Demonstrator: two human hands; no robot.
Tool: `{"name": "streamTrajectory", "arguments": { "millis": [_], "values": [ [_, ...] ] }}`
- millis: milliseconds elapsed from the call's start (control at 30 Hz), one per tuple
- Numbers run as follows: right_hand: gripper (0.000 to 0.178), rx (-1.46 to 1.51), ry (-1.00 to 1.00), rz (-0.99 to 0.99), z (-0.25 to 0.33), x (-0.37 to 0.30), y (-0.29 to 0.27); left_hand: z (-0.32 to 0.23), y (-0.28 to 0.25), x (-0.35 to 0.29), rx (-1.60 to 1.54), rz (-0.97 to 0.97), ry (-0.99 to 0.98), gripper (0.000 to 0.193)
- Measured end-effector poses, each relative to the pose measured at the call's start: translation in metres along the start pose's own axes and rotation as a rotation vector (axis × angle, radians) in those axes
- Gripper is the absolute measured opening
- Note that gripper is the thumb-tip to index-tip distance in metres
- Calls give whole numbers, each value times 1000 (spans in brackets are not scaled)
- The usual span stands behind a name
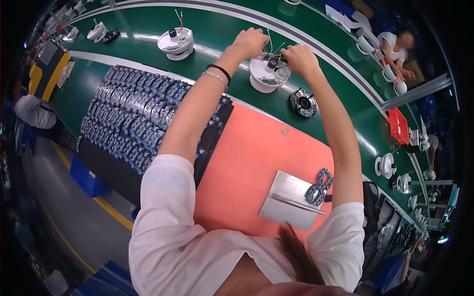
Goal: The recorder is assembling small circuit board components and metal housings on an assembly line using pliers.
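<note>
1. Twelve o'clock: I saw the left hand [251, 43], fingers curled, by the wires [270, 44]; any pinch was hidden.
2. Near one: the white housing [263, 87]; I judged wire-handling in hand, the next move calling for slack.
3. At one: the right hand [301, 58], fingers bunched, hold unclear.

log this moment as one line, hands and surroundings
left hand: by white housing, grip unclear | right hand: by same housing, grip unclear | beside housing: black round part | nearer wearer: orange mat, metal plate
</note>
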State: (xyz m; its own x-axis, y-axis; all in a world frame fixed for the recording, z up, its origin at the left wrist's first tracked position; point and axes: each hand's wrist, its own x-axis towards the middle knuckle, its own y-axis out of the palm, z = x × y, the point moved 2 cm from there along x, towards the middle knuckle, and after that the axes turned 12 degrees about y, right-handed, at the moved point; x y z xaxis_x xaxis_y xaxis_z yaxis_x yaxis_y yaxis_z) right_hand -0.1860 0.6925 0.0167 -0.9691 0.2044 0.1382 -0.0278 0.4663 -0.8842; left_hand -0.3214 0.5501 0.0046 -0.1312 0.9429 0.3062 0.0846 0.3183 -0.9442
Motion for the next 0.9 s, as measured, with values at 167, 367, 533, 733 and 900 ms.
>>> {"name": "streamTrajectory", "arguments": {
  "millis": [167, 367, 533, 733, 900],
  "values": [
    [30, 35, 125, -195, -29, -29, -19, 14, -32, -4, -205, -230, 121, 17],
    [39, 137, 246, -299, -79, -110, -51, 55, -88, -44, -423, -354, -207, 38],
    [34, 285, 232, -328, -69, -221, -92, 69, -167, -167, -720, -408, -294, 34],
    [43, 343, 634, -278, -74, -441, -111, -83, -355, -413, 452, -310, -175, 17],
    [41, 443, 768, -339, -67, -470, -98, -77, -335, -410, 383, -42, -204, 21]
  ]
}}
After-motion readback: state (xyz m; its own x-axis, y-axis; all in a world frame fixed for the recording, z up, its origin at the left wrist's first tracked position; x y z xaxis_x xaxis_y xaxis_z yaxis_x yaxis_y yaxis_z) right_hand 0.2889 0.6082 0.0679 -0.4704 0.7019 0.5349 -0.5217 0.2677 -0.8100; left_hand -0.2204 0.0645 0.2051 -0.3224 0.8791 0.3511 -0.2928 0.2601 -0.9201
